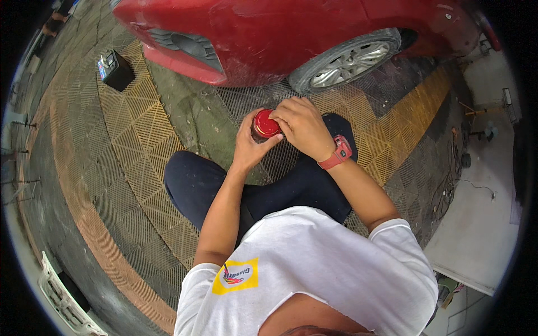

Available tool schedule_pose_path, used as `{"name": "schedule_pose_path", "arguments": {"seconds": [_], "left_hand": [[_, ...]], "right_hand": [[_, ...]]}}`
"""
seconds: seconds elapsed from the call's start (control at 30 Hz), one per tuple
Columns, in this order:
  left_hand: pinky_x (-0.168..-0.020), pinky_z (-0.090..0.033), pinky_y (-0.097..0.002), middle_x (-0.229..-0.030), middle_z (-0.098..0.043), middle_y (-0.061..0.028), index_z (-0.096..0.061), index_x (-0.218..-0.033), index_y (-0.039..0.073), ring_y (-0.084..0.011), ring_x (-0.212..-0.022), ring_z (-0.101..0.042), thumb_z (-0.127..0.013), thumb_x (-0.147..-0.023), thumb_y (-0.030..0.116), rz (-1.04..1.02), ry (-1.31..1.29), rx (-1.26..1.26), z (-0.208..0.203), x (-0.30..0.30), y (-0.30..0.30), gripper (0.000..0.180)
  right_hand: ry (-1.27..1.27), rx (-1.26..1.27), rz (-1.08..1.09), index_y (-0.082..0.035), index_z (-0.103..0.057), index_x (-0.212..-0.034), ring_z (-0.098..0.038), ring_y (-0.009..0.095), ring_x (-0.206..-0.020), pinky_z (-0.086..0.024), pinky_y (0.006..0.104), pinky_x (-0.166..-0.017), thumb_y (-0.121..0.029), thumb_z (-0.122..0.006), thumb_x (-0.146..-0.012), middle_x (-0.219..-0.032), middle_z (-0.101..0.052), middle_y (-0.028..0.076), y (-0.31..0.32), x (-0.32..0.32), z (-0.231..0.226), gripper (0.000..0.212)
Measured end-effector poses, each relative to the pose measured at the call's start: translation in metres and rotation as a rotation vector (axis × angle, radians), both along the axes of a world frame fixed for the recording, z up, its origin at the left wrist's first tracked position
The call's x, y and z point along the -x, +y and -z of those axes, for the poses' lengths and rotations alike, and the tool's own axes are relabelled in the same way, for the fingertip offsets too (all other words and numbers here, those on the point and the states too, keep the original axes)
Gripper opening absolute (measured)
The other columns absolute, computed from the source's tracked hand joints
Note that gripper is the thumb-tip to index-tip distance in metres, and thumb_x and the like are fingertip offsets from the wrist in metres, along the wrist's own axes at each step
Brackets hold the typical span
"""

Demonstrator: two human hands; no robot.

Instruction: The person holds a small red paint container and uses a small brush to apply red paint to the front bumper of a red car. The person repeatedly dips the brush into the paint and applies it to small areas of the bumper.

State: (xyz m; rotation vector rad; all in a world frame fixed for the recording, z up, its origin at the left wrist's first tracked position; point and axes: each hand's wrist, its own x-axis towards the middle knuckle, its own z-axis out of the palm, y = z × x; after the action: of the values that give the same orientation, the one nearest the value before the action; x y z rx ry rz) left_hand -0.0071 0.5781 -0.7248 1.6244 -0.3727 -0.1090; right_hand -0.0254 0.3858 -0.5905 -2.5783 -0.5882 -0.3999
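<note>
Two hands close on one small jar [258,136] between them. The right hand's [305,127] fingers curl together over the right side of its red lid [265,122], fingertips on the top and rim; how hard they press cannot be told. The left hand [246,141] wraps the jar's dark body from the left, its fingers along the far-left side and its thumb across the near side, so no gap shows in that grip. The lid thus lies directly left of and under the right fingertips, both hands equally near, and the jar's long axis points roughly up toward the head, any slight tilt being hard to judge. A red watch [338,152] circles the right wrist. Below are dark trousers [199,176] with bent knees; beyond stand a red car [269,33] and its front wheel [348,64].
</note>
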Motion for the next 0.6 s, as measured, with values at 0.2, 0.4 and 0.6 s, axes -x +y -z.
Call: {"name": "schedule_pose_path", "arguments": {"seconds": [0.2, 0.4, 0.6], "left_hand": [[-0.121, -0.058, -0.0482, -0.153, -0.072, -0.0209, -0.063, -0.160, 0.002, -0.0364, -0.142, -0.073, -0.107, -0.083, 0.027, -0.009, 0.002, -0.011, -0.001, 0.001, -0.001, 0.092], [-0.121, -0.057, -0.0471, -0.154, -0.072, -0.0214, -0.063, -0.160, 0.000, -0.0368, -0.141, -0.072, -0.107, -0.083, 0.025, -0.024, -0.030, 0.023, 0.009, 0.000, -0.002, 0.092], [-0.122, -0.057, -0.0463, -0.154, -0.072, -0.0209, -0.063, -0.160, 0.000, -0.0344, -0.141, -0.072, -0.107, -0.084, 0.026, -0.012, 0.081, 0.073, 0.004, 0.009, 0.000, 0.092]], "right_hand": [[-0.026, 0.062, -0.033, -0.006, -0.083, -0.104, -0.071, 0.034, -0.109, -0.055, 0.0500, -0.100, -0.010, -0.080, -0.093, -0.107, -0.073, 0.009, 0.005, -0.005, 0.012, 0.012], [-0.017, 0.090, -0.036, -0.007, -0.083, -0.105, -0.071, 0.033, -0.107, -0.054, 0.0489, -0.099, -0.010, -0.079, -0.094, -0.107, -0.073, 0.008, 0.010, -0.004, 0.001, 0.012], [-0.070, -0.101, 0.007, -0.007, -0.083, -0.104, -0.072, 0.033, -0.108, -0.054, 0.0496, -0.100, -0.009, -0.077, -0.097, -0.107, -0.075, 0.010, 0.006, -0.006, -0.022, 0.010]]}}
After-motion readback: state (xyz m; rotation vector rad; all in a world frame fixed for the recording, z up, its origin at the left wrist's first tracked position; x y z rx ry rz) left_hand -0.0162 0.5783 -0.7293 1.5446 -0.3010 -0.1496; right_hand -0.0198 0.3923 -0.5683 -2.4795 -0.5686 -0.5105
